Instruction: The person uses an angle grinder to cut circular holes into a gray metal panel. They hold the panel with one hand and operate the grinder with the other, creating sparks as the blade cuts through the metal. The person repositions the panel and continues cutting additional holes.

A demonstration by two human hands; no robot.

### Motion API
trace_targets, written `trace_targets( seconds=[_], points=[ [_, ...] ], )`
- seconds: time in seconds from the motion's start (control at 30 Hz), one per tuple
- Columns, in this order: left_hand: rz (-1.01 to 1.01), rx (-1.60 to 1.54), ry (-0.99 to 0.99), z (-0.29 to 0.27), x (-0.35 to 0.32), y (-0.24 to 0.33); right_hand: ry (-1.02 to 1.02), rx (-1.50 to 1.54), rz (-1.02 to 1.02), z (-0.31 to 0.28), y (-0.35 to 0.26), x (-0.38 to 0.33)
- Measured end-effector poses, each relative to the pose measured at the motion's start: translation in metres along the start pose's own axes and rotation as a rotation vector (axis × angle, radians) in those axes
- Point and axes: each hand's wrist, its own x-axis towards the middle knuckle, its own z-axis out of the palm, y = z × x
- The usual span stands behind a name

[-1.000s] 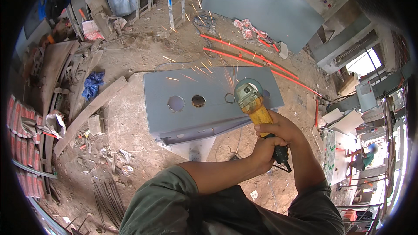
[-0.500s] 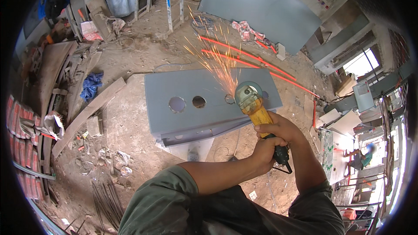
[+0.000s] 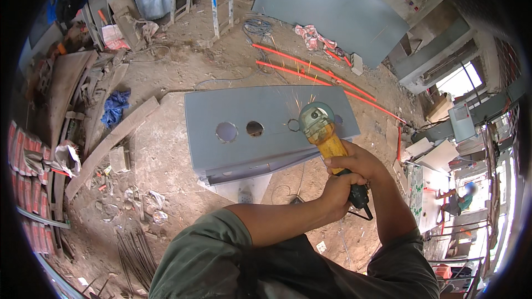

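Both my hands are wrapped round an angle grinder (image 3: pixel 331 147) with a yellow body and dark rear grip. My left hand (image 3: pixel 339 192) holds the dark rear part, and my right hand (image 3: pixel 357 161) grips the yellow body just ahead of it. The round disc (image 3: pixel 324 112) is at the top surface of a long grey metal box (image 3: pixel 249 152), over its right part; exact contact is hidden by the grinder head. A few sparks (image 3: pixel 299 101) rise beside the disc. Several round holes run in a row along the panel, including a dark one (image 3: pixel 254 129); another is partly covered by the disc.
Orange pipes (image 3: pixel 316 72) lie beyond the box, near a large grey sheet (image 3: pixel 332 8). A ladder (image 3: pixel 215 5) stands at the back. Planks (image 3: pixel 119 144) and a blue cloth (image 3: pixel 115 109) lie left. Another person (image 3: pixel 463 200) is far off at right.
The thick spray of sparks has shrunk to a few faint streaks. My hands and the grinder have hardly moved.
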Motion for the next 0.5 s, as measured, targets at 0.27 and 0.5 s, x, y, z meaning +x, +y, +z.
trace_targets(
  seconds=[0.27, 0.5],
  points=[
    [-0.021, -0.012, 0.034, 0.0015, -0.0001, -0.0019, -0.017, 0.007, 0.033, 0.0011, -0.0061, -0.0033],
    [-0.021, -0.007, 0.000, -0.0008, -0.0011, 0.0004, 0.004, 0.021, 0.023, 0.0036, -0.0051, -0.0017]
  ],
)
